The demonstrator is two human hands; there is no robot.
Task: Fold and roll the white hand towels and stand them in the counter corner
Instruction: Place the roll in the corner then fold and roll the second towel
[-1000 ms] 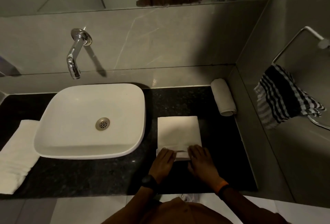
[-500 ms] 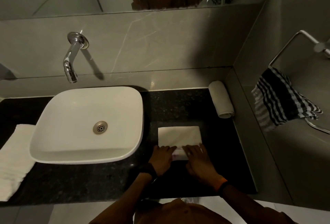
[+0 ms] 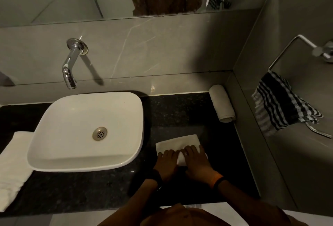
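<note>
A white hand towel (image 3: 177, 142) lies partly rolled on the black counter (image 3: 180, 110) to the right of the basin. My left hand (image 3: 166, 162) and my right hand (image 3: 196, 161) sit side by side on the rolled near end, fingers curled over the roll. Only a short flat strip of towel shows beyond my fingertips. A finished towel roll (image 3: 223, 103) stands in the back right counter corner against the wall. Another folded white towel (image 3: 12, 168) lies flat on the counter left of the basin.
A white basin (image 3: 86, 132) fills the counter's middle, with a chrome wall tap (image 3: 71, 65) above it. On the right wall a striped cloth (image 3: 281, 103) hangs from a metal towel ring (image 3: 292, 51). A mirror runs along the top.
Both hands have rolled the towel away from me, so the roll has grown and the flat part beyond my fingers has become much shorter.
</note>
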